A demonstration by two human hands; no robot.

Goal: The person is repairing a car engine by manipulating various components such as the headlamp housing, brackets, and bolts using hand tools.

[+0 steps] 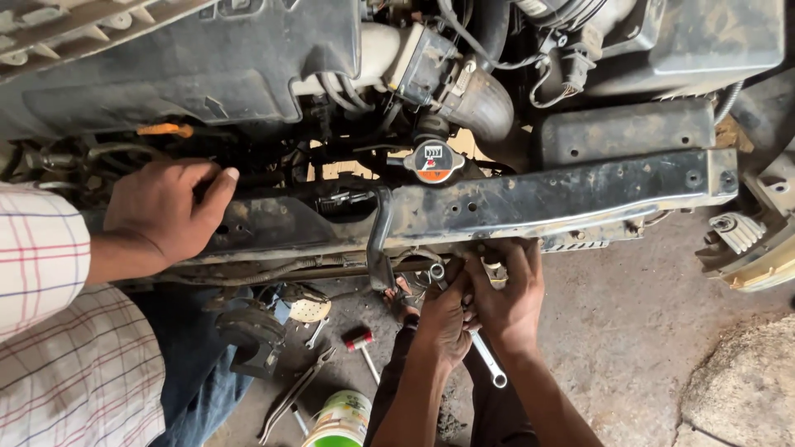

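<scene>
Left hand (443,319) is clenched, fingers curled round the upper part of a wrench (489,360), knuckles up against the underside of the beam (580,194). Right hand (509,302) is pressed against the left one, also closed on the wrench (exact finger grip is hidden behind the left hand). The wrench shaft runs down and to the right out of the two fists, its ring end hanging free over the floor. A second small ring end (436,271) shows just above the left hand, touching the beam's lower edge; what it belongs to cannot be told.

The beam is a black, scuffed metal crossbar running across the front of an open engine bay. The radiator cap (433,161) sits just above it, with hoses and the dark engine cover behind.

At left, a co-worker's hand (170,207) in a checked sleeve rests flat on the beam, fingers loosely bent, holding nothing (well apart from the wrench).

On the concrete floor below: a red-handled screwdriver (358,341) near the left forearm, pliers (298,389) further left, and a green-and-white can (339,422) at the bottom edge. A headlight (749,248) lies at the right edge.
</scene>
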